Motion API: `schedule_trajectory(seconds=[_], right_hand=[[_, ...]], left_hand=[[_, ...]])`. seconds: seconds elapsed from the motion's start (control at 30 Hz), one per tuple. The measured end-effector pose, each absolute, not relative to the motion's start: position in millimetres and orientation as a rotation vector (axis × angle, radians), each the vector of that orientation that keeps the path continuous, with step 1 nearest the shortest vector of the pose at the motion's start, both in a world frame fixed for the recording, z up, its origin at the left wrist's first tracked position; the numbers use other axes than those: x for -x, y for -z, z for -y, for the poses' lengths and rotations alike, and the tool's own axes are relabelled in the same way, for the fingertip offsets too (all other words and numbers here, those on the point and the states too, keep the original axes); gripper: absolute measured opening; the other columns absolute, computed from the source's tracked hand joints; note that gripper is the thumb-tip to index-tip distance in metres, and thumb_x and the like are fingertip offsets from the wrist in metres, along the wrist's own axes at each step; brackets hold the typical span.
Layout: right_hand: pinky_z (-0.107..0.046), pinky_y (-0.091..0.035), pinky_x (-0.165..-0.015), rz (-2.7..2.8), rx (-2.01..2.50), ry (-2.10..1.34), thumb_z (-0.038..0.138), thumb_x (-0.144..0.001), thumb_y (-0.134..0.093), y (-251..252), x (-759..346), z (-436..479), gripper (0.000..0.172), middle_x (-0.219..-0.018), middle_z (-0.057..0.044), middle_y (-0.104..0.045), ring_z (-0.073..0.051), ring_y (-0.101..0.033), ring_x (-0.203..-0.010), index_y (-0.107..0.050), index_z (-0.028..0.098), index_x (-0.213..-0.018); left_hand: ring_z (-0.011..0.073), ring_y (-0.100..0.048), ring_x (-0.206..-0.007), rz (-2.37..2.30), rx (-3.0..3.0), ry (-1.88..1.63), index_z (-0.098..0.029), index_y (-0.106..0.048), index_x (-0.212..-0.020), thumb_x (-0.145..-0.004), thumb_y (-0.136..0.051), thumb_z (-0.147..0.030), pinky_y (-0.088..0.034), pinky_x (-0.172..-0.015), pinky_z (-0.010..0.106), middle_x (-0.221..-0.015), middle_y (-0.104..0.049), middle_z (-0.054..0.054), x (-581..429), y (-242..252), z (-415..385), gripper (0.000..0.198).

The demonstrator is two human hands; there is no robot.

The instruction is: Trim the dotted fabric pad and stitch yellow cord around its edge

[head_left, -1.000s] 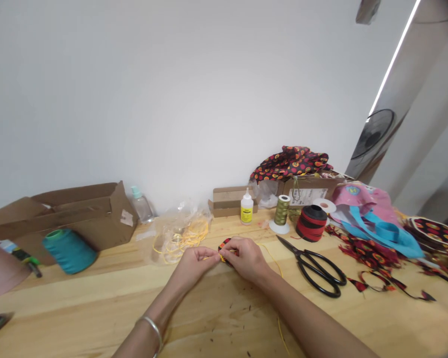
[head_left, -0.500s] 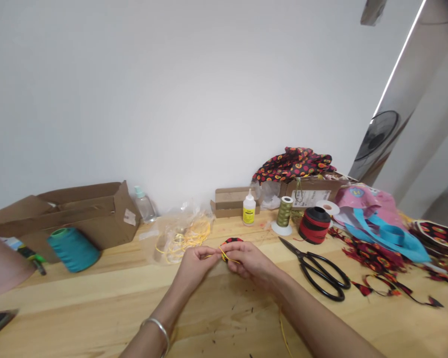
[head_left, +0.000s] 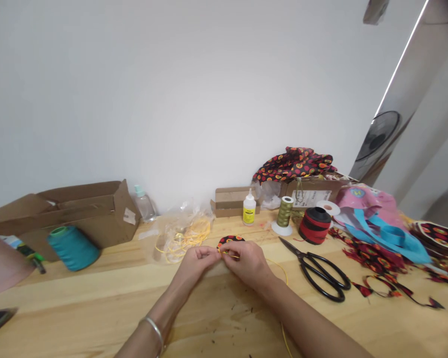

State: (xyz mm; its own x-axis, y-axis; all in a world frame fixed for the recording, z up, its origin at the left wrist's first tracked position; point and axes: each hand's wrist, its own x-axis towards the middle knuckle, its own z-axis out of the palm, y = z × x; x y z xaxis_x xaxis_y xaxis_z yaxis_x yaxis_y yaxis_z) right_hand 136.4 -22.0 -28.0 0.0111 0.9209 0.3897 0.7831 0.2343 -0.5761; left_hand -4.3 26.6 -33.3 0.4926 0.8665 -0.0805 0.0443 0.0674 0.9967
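My left hand [head_left: 197, 263] and my right hand [head_left: 249, 262] meet over the middle of the wooden table, fingertips almost touching. Both are closed in a pinch on a thin yellow cord [head_left: 285, 279], which loops out past the right wrist and hangs down near the front edge. Just behind the right fingers shows a small rounded piece of dark fabric [head_left: 231, 240] with a red and yellow print. Fingers hide its lower part, so I cannot tell whether it is gripped too.
Black-handled scissors [head_left: 323, 273] lie right of my hands. Behind stand a glue bottle [head_left: 249, 210], a green thread spool [head_left: 284, 213] and a red-and-black ribbon roll [head_left: 315, 225]. Leftward are bagged yellow cord [head_left: 194, 231], a teal thread cone [head_left: 72, 248] and a cardboard box [head_left: 108, 219].
More of the printed fabric piece shows behind my right fingers. The crossed yellow cord is drawn in between the fingertips, and a loop of it now shows beyond the right wrist.
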Motion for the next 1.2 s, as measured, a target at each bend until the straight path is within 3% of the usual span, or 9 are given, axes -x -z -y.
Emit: schedule_trajectory(seconds=[0.17,0.33,0.43,0.63,0.9,1.2], right_hand=[[-0.019,-0.036,-0.058,1.831,1.538,-0.13,0.019,-0.07,-0.054,26.5,-136.8,23.3,0.017,-0.076,0.001,-0.064,-0.012,-0.056,-0.07,-0.065,0.027,-0.079],[-0.021,-0.038,-0.066,1.866,1.488,-0.102,0.018,-0.071,-0.055,25.1,-137.0,22.7,0.016,-0.079,0.0,-0.065,-0.014,-0.054,-0.078,-0.066,0.026,-0.077],[-0.022,-0.038,-0.066,1.881,1.519,-0.108,0.019,-0.071,-0.054,25.2,-137.2,22.1,0.015,-0.079,0.0,-0.066,-0.015,-0.054,-0.077,-0.066,0.026,-0.078],[-0.022,-0.038,-0.067,1.888,1.555,-0.107,0.019,-0.07,-0.054,26.2,-137.9,21.7,0.016,-0.079,0.001,-0.067,-0.015,-0.055,-0.077,-0.066,0.027,-0.078],[-0.022,-0.038,-0.064,1.886,1.539,-0.109,0.02,-0.072,-0.053,25.3,-138.4,22.6,0.016,-0.08,0.001,-0.068,-0.014,-0.056,-0.075,-0.066,0.026,-0.08],[-0.022,-0.039,-0.066,1.867,1.548,-0.136,0.021,-0.073,-0.053,26.3,-138.2,21.6,0.017,-0.082,0.0,-0.068,-0.014,-0.057,-0.077,-0.067,0.026,-0.081]], left_hand=[[0.0072,-0.04,-0.045,-0.9,-1.447,-0.798,-0.012,-0.064,-0.056,-0.06,-0.062,-0.025,-0.028,-0.046,0.018,-0.047,-0.054,-0.004,3.7,33.6,-25.4,0.014],[0.0041,-0.023,-0.036,-0.958,-1.47,-0.764,-0.012,-0.058,-0.051,-0.061,-0.059,-0.027,-0.014,-0.039,0.018,-0.037,-0.035,-0.009,3.1,34.2,-26.6,0.018],[0.0037,-0.022,-0.035,-0.938,-1.459,-0.741,-0.012,-0.057,-0.053,-0.062,-0.06,-0.032,-0.012,-0.037,0.018,-0.037,-0.035,-0.009,2.9,35.9,-28.3,0.022],[0.0045,-0.034,-0.037,-0.916,-1.398,-0.803,-0.012,-0.063,-0.061,-0.056,-0.067,-0.034,-0.022,-0.038,0.017,-0.045,-0.053,-0.003,2.0,33.6,-28.9,0.023],[0.0099,-0.052,-0.051,-0.932,-1.325,-0.882,-0.013,-0.066,-0.063,-0.053,-0.07,-0.026,-0.037,-0.05,0.019,-0.057,-0.065,0.002,4.0,38.2,-30.5,0.017],[0.0135,-0.058,-0.055,-0.982,-1.323,-0.964,-0.014,-0.066,-0.058,-0.05,-0.07,-0.022,-0.042,-0.056,0.022,-0.057,-0.067,0.001,1.6,37.2,-30.0,0.011]])
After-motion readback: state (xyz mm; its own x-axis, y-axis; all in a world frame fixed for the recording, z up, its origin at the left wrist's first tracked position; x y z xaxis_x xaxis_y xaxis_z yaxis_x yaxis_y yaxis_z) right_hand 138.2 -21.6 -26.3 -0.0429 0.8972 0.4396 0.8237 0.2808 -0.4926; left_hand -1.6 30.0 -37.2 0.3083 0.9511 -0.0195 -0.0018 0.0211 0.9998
